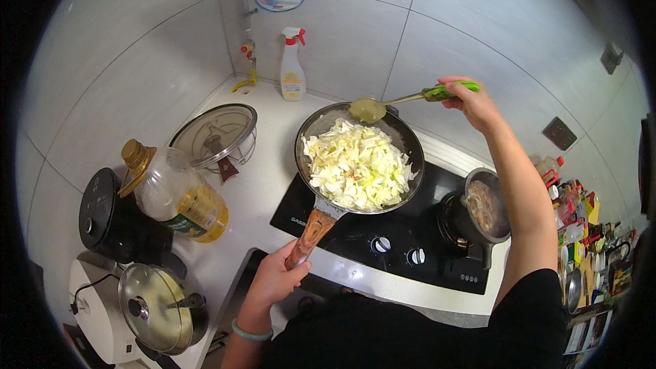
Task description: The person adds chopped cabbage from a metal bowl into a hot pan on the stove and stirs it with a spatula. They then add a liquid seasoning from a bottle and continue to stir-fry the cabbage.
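My left hand [278, 272] grips the wooden handle [313, 233] of a dark frying pan [417, 184] at the left end of the gas hob [353, 238]. Chopped cabbage [359, 166] is heaped in the pan, pale green and white. In my right hand [469, 100] is the green handle [448, 92] of a metal cooking spoon [368, 110]. The spoon's bowl is at the pan's far rim, beyond the cabbage; whether it touches the rim I cannot tell.
A saucepan [484, 238] holding brownish food stands on the right burner, below my right forearm. Left on the counter are a glass lid [218, 130] on a wire rack, an oil bottle [189, 200], a black appliance [110, 220] and a lidded pot [156, 307]. A spray bottle [292, 69] stands behind.
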Demonstrator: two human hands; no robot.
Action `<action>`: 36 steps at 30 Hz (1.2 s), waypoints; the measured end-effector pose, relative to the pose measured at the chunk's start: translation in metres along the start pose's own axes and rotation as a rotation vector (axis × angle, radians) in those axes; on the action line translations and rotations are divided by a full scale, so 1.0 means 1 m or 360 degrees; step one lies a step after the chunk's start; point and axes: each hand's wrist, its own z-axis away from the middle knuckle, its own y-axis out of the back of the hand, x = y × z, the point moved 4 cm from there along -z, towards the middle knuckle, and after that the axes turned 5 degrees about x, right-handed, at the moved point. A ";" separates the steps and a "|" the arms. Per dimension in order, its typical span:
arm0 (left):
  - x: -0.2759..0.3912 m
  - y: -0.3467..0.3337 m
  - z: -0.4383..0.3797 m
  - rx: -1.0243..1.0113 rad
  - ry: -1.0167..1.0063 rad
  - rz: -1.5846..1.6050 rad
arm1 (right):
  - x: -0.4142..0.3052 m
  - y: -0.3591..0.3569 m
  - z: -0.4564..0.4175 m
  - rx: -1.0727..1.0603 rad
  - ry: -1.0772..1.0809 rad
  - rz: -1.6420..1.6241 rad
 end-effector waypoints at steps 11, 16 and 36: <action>0.008 -0.001 0.002 -0.0032 0.0001 -0.0030 | 0.025 -0.083 -0.068 -0.0436 -0.0085 0.0009; 0.000 0.001 0.001 -0.0016 -0.0018 -0.0002 | -0.040 -0.144 -0.036 -0.0964 0.0235 0.0593; 0.000 0.001 0.001 -0.0009 -0.0034 -0.0063 | -0.106 -0.074 0.180 -0.1326 0.1206 0.1078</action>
